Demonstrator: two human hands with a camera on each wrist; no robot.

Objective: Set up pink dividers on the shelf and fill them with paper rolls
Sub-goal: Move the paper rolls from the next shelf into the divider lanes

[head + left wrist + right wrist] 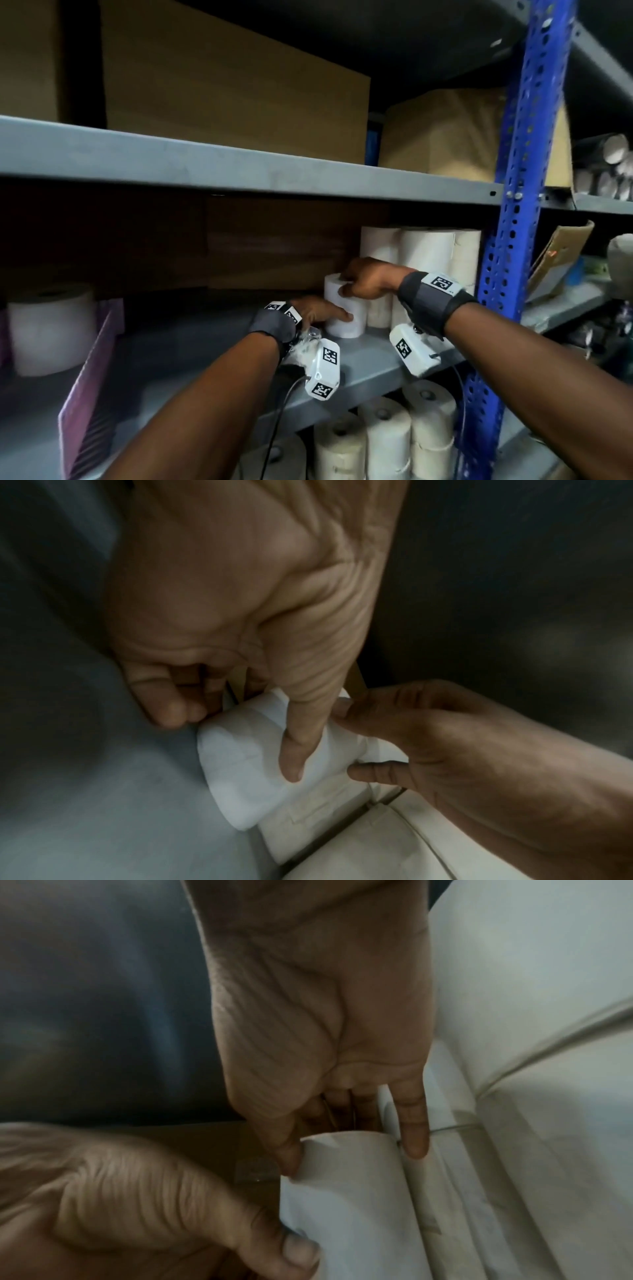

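A small white paper roll (346,317) stands upright on the grey shelf (205,346), just left of a group of taller cream rolls (424,253). My left hand (322,313) holds its lower part, thumb across the front and fingers curled round the left side. My right hand (356,282) grips its top rim from above. The left wrist view shows the roll (240,777) between my left hand (236,737) and right hand (445,750). In the right wrist view my right hand (342,1139) pinches the roll (342,1204). A pink divider (92,377) stands at the left beside another roll (51,329).
A blue perforated upright (507,205) stands close to my right wrist. Cardboard boxes (233,89) fill the shelf above. More rolls (387,442) are stacked on the shelf below. Bare shelf lies between the pink divider and the held roll.
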